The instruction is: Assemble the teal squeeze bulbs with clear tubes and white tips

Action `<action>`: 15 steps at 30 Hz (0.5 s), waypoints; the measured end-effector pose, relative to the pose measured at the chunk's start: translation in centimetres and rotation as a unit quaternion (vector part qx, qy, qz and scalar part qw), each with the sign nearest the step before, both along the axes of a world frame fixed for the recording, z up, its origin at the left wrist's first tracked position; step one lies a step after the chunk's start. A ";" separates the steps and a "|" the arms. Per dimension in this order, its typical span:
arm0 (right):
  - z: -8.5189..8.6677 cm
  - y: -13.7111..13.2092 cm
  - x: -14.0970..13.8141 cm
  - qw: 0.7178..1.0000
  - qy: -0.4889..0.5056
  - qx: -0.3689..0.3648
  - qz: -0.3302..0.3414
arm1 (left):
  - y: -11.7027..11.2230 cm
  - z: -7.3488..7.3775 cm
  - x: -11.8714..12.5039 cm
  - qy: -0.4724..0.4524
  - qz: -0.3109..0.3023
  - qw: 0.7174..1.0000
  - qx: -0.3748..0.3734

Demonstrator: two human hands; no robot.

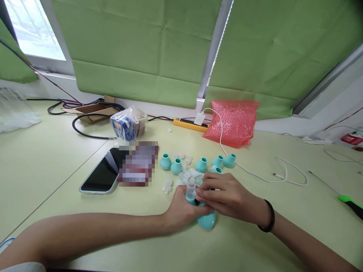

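Observation:
My left hand (pixel 183 207) is closed around a teal squeeze bulb (pixel 207 221), which tilts with its neck up and away from me. A clear plastic tube piece (pixel 191 189) stands at the bulb's neck. Against that piece, the fingertips of my right hand (pixel 222 192) are pinched together; they partly hide it. Just beyond my hands lies a pile of small translucent plastic parts (pixel 187 175). Several teal bulb-shaped pieces with open necks (pixel 201 165) stand around the pile. One clear fitting (pixel 167 186) lies apart, left of my hands.
A phone (pixel 100 172) and a blurred reddish packet (pixel 140 164) lie to the left. Behind are wrapped rolls (pixel 129 124), a cardboard box (pixel 95 113), a yellow power strip (pixel 188 124) and a red bubble-wrap bag (pixel 234 122). A white cable (pixel 255 175) and a screwdriver (pixel 347 200) lie right.

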State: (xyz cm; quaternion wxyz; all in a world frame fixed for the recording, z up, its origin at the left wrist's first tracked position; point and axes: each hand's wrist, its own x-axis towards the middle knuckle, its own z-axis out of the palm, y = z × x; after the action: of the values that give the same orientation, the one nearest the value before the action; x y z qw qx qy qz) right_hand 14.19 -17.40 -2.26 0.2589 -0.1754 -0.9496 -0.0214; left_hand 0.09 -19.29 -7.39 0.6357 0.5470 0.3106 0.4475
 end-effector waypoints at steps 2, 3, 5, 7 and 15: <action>0.0 0.5 0.0 0.998 0.039 -0.048 0.031 | 0.0 -0.1 0.0 0.002 -0.004 1.000 -0.002; -0.1 0.7 0.0 0.995 0.058 -0.075 0.044 | 0.0 -0.1 0.0 0.008 -0.004 1.000 -0.003; -0.1 1.1 0.0 0.987 0.084 -0.121 0.058 | 0.1 -0.2 -0.1 0.020 -0.001 1.000 -0.005; -0.1 1.3 0.1 0.983 0.090 -0.143 0.066 | 0.1 -0.2 -0.1 0.030 0.002 1.000 -0.004; 0.3 0.9 0.7 0.990 0.032 -0.111 0.085 | 0.0 -0.3 0.0 0.095 -0.013 0.995 0.018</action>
State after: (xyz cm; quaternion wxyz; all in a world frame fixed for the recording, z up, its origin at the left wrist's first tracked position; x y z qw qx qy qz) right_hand 14.91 -16.47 -1.99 0.2687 -0.1222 -0.9488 0.1122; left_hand 0.08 -19.28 -7.69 0.5991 0.6023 0.3543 0.3909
